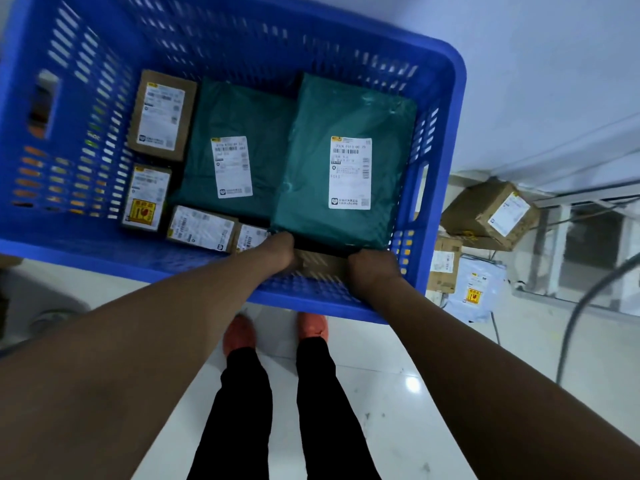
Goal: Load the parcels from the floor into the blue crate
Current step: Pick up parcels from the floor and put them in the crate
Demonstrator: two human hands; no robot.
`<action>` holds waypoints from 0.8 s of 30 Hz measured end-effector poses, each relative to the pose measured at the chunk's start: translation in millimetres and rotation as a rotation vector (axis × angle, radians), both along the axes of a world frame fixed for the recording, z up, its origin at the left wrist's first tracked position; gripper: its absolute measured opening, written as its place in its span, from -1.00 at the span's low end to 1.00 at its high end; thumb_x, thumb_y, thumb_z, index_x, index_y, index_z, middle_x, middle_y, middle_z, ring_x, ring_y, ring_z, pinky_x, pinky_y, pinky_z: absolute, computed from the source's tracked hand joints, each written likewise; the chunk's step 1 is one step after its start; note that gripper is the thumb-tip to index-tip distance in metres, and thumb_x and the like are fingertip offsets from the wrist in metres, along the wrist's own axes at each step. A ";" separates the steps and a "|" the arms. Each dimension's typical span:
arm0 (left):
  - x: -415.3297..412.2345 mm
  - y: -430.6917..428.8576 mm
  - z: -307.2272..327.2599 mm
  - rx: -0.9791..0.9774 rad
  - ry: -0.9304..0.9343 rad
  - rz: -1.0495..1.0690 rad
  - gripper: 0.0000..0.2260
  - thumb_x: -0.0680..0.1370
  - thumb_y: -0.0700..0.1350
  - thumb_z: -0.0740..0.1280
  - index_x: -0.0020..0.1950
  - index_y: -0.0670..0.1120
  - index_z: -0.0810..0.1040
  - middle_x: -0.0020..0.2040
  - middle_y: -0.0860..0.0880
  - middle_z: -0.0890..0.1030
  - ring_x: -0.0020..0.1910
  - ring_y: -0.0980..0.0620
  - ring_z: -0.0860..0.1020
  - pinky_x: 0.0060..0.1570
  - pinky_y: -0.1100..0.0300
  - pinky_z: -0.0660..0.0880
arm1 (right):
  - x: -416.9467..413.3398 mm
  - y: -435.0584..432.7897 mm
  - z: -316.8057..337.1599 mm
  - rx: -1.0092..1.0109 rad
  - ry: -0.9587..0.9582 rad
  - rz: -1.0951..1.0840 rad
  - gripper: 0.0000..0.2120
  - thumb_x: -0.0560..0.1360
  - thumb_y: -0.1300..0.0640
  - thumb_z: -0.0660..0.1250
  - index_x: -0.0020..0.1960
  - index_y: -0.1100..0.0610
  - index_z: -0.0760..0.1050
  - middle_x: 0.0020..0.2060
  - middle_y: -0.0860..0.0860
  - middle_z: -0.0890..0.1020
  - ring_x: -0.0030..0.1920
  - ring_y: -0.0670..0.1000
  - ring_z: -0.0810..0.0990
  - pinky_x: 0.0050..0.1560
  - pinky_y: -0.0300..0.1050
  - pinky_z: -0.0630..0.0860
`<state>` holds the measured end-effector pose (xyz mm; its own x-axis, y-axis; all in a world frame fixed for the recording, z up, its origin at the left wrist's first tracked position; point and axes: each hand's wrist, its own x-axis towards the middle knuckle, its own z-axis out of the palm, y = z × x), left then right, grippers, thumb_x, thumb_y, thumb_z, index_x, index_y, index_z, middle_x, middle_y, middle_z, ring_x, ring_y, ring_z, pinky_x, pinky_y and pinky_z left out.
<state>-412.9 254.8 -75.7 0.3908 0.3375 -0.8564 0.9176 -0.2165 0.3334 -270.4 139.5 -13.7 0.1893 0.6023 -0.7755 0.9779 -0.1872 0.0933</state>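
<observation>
Both hands are down inside the crate (104, 251), at its near wall. My left hand (281, 250) is against one end of a brown box (320, 264) and my right hand (372, 268) against the other, so the box sits squeezed between them. The fingers drop out of sight below the knuckles, and I cannot tell whether they curl round the box or just press on it.

From my screen the blue crate fills most of the view, tilted, standing on the pale tiled floor (398, 393). Two green bags lie flat in it, labels up: the right bag (346, 112) overlaps the edge of the left bag (235, 112) and its near edge hangs over the box between my hands. Along the crate's left side lie four smaller labelled boxes: one at the far end (161, 114), one with a yellow sticker (145, 199) nearer, then a third (201, 228) and a fourth (251, 237), the last just beside my left hand.

Outside, right of the crate, more parcels wait on the floor: a large carton (488, 213), a small carton (445, 265) and a pale mailer (474, 289).
</observation>
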 end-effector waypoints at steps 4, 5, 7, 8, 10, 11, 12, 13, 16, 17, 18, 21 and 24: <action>10.5 -4.0 -7.8 0.000 0.052 0.074 -0.62 0.56 -0.12 0.40 0.34 -0.26 0.52 0.26 -0.26 0.58 0.21 -0.20 0.56 0.16 0.05 0.48 | 1.3 -0.9 -5.9 -0.049 0.027 -0.030 -0.71 0.52 0.07 0.32 0.21 0.08 0.60 0.16 0.05 0.66 0.17 0.14 0.64 0.06 -0.03 0.53; 10.9 -5.0 -10.6 -0.026 0.079 0.054 -0.63 0.58 -0.12 0.39 0.33 -0.26 0.51 0.26 -0.25 0.58 0.21 -0.19 0.56 0.20 0.05 0.48 | 1.2 -1.2 -6.9 -0.054 0.037 -0.041 -0.71 0.52 0.07 0.32 0.21 0.08 0.60 0.16 0.05 0.66 0.17 0.14 0.64 0.05 -0.04 0.54; 9.4 -4.8 -14.2 -0.069 0.110 -0.003 -0.65 0.62 -0.08 0.35 0.33 -0.26 0.49 0.23 -0.19 0.57 0.13 -0.13 0.54 0.14 0.07 0.46 | 1.2 -1.4 -9.2 -0.055 0.057 -0.066 -0.71 0.51 0.08 0.33 0.21 0.09 0.60 0.15 0.06 0.66 0.16 0.14 0.64 0.04 -0.03 0.55; 8.4 -3.0 -14.9 -0.084 0.119 -0.023 -0.64 0.63 -0.06 0.34 0.34 -0.25 0.48 0.22 -0.16 0.56 0.08 -0.09 0.51 0.10 0.08 0.43 | 1.3 -1.2 -10.4 -0.055 0.066 -0.078 -0.71 0.51 0.09 0.32 0.21 0.10 0.59 0.16 0.07 0.66 0.16 0.15 0.64 0.05 -0.02 0.56; 6.6 0.9 -19.5 -0.112 0.125 -0.038 -0.59 0.63 0.01 0.34 0.38 -0.23 0.48 0.31 -0.16 0.56 0.07 -0.06 0.48 0.17 0.06 0.44 | 2.3 -1.2 -12.7 -0.052 0.086 -0.104 -0.68 0.51 0.12 0.33 0.25 0.13 0.55 0.18 0.10 0.64 0.18 0.17 0.64 0.07 0.01 0.56; 6.6 1.5 -19.5 -0.128 0.129 -0.061 -0.54 0.63 0.06 0.34 0.40 -0.21 0.48 0.35 -0.17 0.56 0.11 -0.07 0.51 0.24 0.05 0.45 | 2.7 -0.9 -14.0 -0.045 0.099 -0.121 -0.66 0.51 0.13 0.33 0.28 0.15 0.51 0.20 0.12 0.63 0.19 0.18 0.62 0.09 0.02 0.56; 6.9 1.0 -18.2 -0.150 0.136 -0.075 -0.50 0.61 0.12 0.34 0.41 -0.19 0.49 0.36 -0.16 0.56 0.17 -0.10 0.54 0.30 0.03 0.45 | 2.9 -0.8 -16.1 -0.036 0.110 -0.132 -0.64 0.53 0.15 0.32 0.31 0.16 0.48 0.22 0.13 0.62 0.21 0.20 0.61 0.10 0.04 0.55; 7.5 0.0 -16.3 -0.176 0.135 -0.085 -0.47 0.59 0.15 0.36 0.42 -0.18 0.48 0.37 -0.14 0.56 0.23 -0.14 0.55 0.33 0.01 0.46 | 2.9 -1.0 -17.9 -0.026 0.114 -0.131 -0.64 0.54 0.16 0.29 0.33 0.17 0.45 0.24 0.14 0.61 0.22 0.21 0.61 0.12 0.05 0.55; 11.9 -3.0 -13.2 -0.273 0.112 -0.030 -0.43 0.54 0.00 0.48 0.47 -0.17 0.41 0.41 -0.13 0.51 0.29 -0.15 0.51 0.27 0.03 0.47 | 2.7 0.3 -24.0 0.006 0.097 -0.061 -0.66 0.60 0.22 0.20 0.36 0.17 0.44 0.25 0.15 0.61 0.23 0.22 0.60 0.12 0.07 0.54; 12.8 -2.9 -13.1 -0.268 0.093 -0.034 -0.42 0.52 -0.05 0.51 0.47 -0.18 0.41 0.40 -0.15 0.52 0.25 -0.12 0.52 0.20 0.09 0.47 | 2.6 1.3 -25.2 0.021 0.095 -0.027 -0.66 0.62 0.24 0.17 0.37 0.16 0.43 0.25 0.15 0.61 0.22 0.22 0.61 0.10 0.06 0.54; 13.1 -1.7 -14.7 -0.246 0.074 -0.054 -0.42 0.51 -0.09 0.52 0.47 -0.18 0.41 0.39 -0.16 0.52 0.21 -0.09 0.52 0.11 0.17 0.44 | 2.6 2.8 -25.6 0.036 0.095 0.009 -0.66 0.62 0.25 0.15 0.38 0.15 0.42 0.24 0.15 0.62 0.21 0.23 0.61 0.08 0.05 0.53; 13.6 -0.5 -12.3 -0.201 0.012 -0.139 -0.50 0.54 -0.15 0.48 0.45 -0.19 0.44 0.38 -0.15 0.55 0.20 -0.07 0.52 -0.01 0.31 0.33 | 4.1 6.0 -23.9 0.057 0.085 0.089 -0.67 0.60 0.28 0.17 0.34 0.14 0.45 0.19 0.14 0.64 0.15 0.23 0.63 -0.01 0.03 0.53; 9.2 2.7 -1.9 -0.109 -0.058 -0.243 -0.52 0.50 -0.05 0.51 0.37 -0.17 0.52 0.29 -0.13 0.61 0.16 -0.07 0.58 0.04 0.22 0.44 | 5.5 5.5 -18.1 0.069 0.072 0.099 -0.71 0.57 0.24 0.23 0.27 0.12 0.51 0.17 0.11 0.65 0.15 0.20 0.64 0.02 0.01 0.54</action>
